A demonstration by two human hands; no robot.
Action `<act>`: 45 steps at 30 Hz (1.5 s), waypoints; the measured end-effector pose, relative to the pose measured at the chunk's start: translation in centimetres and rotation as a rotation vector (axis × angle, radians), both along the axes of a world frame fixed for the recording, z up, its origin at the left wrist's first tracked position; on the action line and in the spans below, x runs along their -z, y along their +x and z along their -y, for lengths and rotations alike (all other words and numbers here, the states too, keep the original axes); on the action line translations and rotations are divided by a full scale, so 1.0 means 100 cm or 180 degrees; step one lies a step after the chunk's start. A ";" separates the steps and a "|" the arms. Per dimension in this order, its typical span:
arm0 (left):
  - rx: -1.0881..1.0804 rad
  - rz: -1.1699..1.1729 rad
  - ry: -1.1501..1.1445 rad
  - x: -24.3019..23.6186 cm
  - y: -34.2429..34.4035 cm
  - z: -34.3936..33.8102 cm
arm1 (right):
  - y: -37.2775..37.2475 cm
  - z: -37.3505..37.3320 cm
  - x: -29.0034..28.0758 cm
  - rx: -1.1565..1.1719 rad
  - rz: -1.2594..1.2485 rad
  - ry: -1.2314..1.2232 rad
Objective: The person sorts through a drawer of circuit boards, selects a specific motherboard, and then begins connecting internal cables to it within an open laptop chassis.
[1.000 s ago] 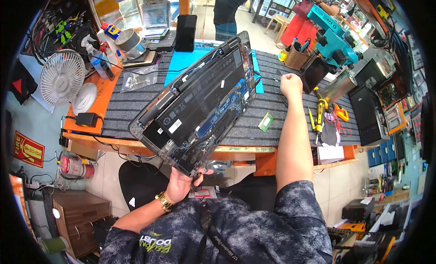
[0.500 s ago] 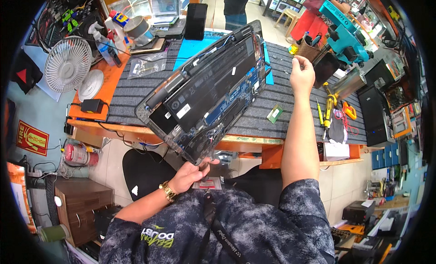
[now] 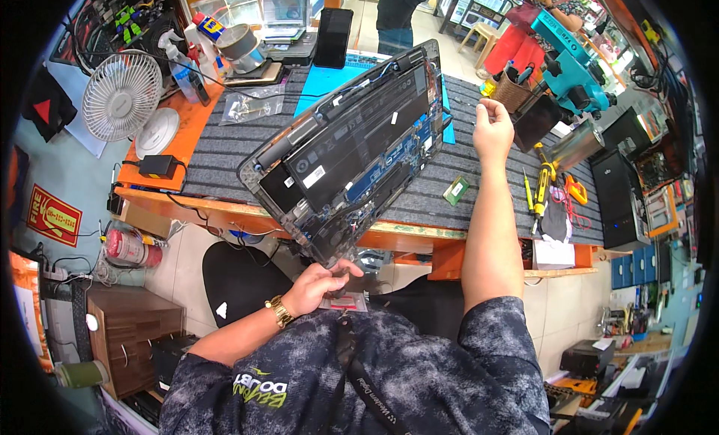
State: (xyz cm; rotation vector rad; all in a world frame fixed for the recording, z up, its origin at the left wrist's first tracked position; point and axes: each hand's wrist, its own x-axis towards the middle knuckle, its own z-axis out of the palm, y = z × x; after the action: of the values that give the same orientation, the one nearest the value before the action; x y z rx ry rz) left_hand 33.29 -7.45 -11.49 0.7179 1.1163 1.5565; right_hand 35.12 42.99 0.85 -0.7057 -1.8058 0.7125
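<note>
An opened laptop base, its black battery and blue circuit board bared, lies slantwise across the bench's front edge. Its near corner juts out over my lap. My left hand is closed at that corner, thumb and fingers curled against it; the exact grip is partly hidden. Out over the ribbed grey mat, to the right of the laptop, I hold my right hand with its fingertips pinched together. Anything between them is too small to see. A small green memory module rests on the mat, nearer me than that hand.
Left on the bench are a white fan, spray bottle and power adapter. A phone stands behind the laptop. To the right are a yellow screwdriver, pen basket and teal microscope. People stand beyond.
The view has shifted slightly. The laptop's near corner sits a little farther from my left palm. My right hand stays pinched over the mat, almost unmoved.
</note>
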 end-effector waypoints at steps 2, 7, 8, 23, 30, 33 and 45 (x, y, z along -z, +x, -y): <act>0.0000 -0.0048 0.0099 -0.001 0.000 0.000 | -0.002 0.000 0.004 -0.0039 0.0008 -0.0037; -0.0005 -0.0065 -0.0061 -0.014 0.002 -0.001 | -0.003 0.003 0.004 -0.0159 -0.0043 0.0029; -0.0048 0.0104 -0.0112 -0.012 0.002 0.000 | -0.003 0.005 0.003 -0.0136 -0.0002 0.0015; -0.0229 0.0558 -0.0091 -0.012 0.002 -0.004 | -0.002 0.003 0.005 -0.0133 0.0096 0.0026; -0.0190 0.0589 -0.0015 -0.009 0.001 -0.004 | -0.002 0.000 0.007 -0.0103 0.0125 0.0004; -0.0260 0.0599 -0.0096 -0.012 0.002 -0.005 | -0.003 0.005 0.005 -0.0102 0.0122 0.0076; -0.0197 0.0663 -0.0142 -0.012 0.002 -0.005 | -0.002 0.002 0.006 -0.0087 0.0142 0.0161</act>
State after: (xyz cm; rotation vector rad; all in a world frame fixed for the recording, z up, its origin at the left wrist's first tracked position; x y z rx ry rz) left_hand 33.54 -6.90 -10.28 0.4828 1.0225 1.6132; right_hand 34.91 42.79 0.24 -0.6690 -1.8709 0.6716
